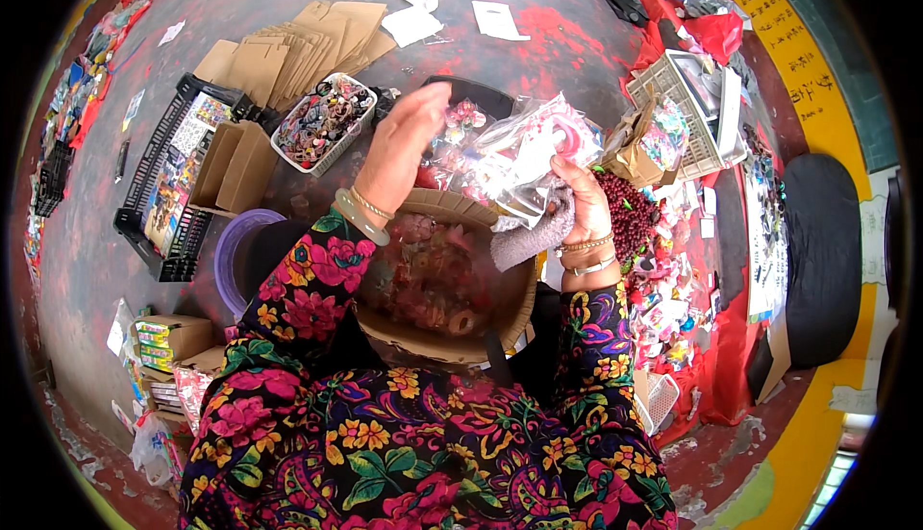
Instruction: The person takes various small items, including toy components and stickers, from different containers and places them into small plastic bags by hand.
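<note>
The clear plastic bag (519,160) is held above the far rim of the cardboard box (452,338) on the person's lap. Its long axis runs from lower left to upper right, rising toward a pink-and-white item (569,136) at its far end.

The right hand (582,208) is the nearer hand: it grips the bag's near right edge, fingers curled and pressed against the film, with a grey knitted cloth (534,237) bunched under the palm. The left hand (409,145) is raised just left of the bag, back toward the camera, fingers extended and close together; whether the fingertips touch the film cannot be told, as motion blur hides them. The bag lies to the right of those fingers.

Materials: the bag is thin, glossy, crinkled film holding small pink pieces. The box is corrugated card, filled with small reddish trinkets. A white mesh basket (322,126) of dark small parts stands far left; dark red beads (630,217) lie just right of the right hand
</note>
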